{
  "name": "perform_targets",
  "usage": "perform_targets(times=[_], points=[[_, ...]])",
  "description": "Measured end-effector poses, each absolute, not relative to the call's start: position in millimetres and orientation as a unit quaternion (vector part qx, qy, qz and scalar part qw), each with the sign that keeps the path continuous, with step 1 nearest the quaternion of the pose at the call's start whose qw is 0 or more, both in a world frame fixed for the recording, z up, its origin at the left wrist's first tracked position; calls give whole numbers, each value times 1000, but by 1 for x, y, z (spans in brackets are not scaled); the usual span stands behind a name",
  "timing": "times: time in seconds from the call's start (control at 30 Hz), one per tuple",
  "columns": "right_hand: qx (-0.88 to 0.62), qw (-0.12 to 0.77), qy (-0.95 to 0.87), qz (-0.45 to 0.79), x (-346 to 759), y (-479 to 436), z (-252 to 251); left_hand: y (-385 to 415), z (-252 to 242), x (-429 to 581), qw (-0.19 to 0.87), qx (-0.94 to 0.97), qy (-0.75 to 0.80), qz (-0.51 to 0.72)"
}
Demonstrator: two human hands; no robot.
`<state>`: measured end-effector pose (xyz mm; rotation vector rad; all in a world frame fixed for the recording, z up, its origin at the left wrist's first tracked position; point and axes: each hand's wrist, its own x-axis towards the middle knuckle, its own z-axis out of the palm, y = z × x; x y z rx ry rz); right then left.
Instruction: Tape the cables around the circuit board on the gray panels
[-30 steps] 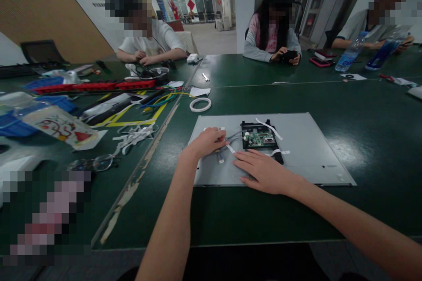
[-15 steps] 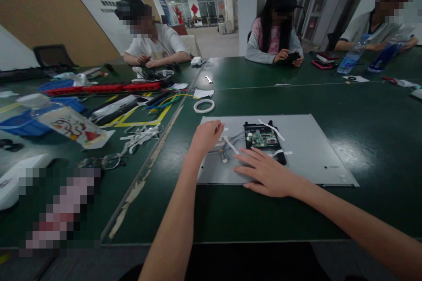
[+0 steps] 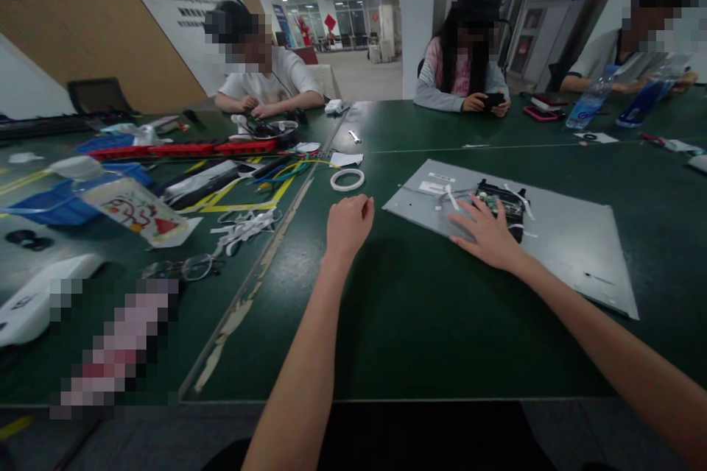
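Note:
A grey metal panel [image 3: 574, 235] lies skewed on the green table, its near-left corner pointing towards the tape roll. On it sits a green circuit board in a black frame [image 3: 500, 204] with thin wires and white tape strips [image 3: 450, 195]. My right hand [image 3: 486, 235] lies flat on the panel, fingers spread, just left of the board. My left hand [image 3: 347, 224] hovers over the bare table to the left of the panel, fingers loosely curled, holding nothing. A white tape roll [image 3: 347, 179] lies just beyond it.
Left of the table seam lie coloured cables [image 3: 287, 168], glasses [image 3: 185, 267], white strips [image 3: 246, 224], a red bar [image 3: 182, 149], blue trays [image 3: 66, 199] and a printed bag [image 3: 135, 210]. Three people sit at the far side; bottles [image 3: 588, 101] and phones stand by them.
The panel has slid away to the right and turned under my right hand. My left hand has come off the wires and now hangs over bare table.

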<state>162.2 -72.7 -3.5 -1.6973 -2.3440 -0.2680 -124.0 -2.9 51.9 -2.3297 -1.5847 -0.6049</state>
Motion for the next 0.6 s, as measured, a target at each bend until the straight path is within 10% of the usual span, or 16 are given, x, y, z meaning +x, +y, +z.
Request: perform_targets(times=[0.6], points=[[-816, 65, -561, -125, 423, -58, -66, -12, 48, -116, 87, -861, -488, -114]])
